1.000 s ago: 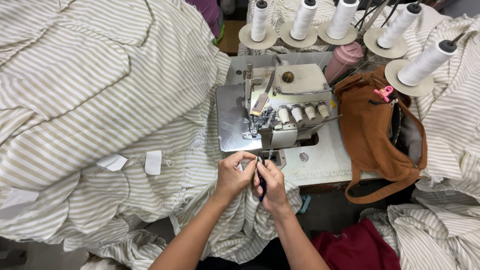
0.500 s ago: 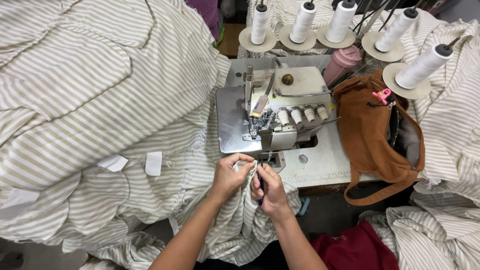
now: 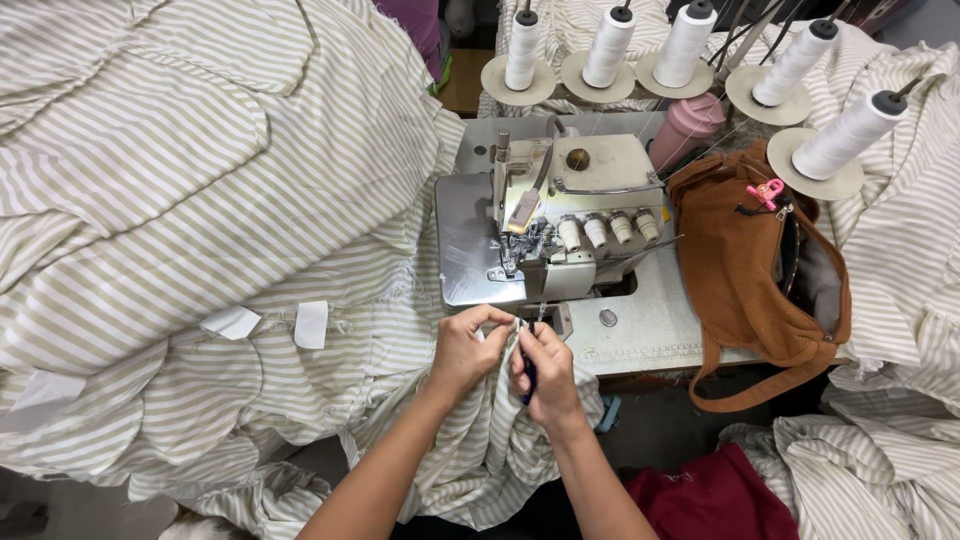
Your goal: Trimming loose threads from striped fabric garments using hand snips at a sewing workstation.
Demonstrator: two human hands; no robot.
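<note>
Just in front of the overlock sewing machine [image 3: 560, 220], my left hand [image 3: 465, 350] pinches the edge of a beige-and-white striped fabric piece [image 3: 470, 440]. My right hand [image 3: 545, 370] holds a small dark thread snip [image 3: 528, 375] against the same edge, right beside the left fingertips. The two hands touch at the fabric. This fabric hangs down from the table edge over my lap.
A big heap of striped fabric [image 3: 200, 200] with white labels [image 3: 312, 323] fills the left. Several white thread cones [image 3: 610, 45] stand behind the machine. A brown bag [image 3: 750, 270] lies right of it, more striped fabric [image 3: 890, 250] beyond, a red cloth [image 3: 715, 490] below.
Both hands have stayed at the fabric edge in front of the machine; the fingers shifted only slightly.
</note>
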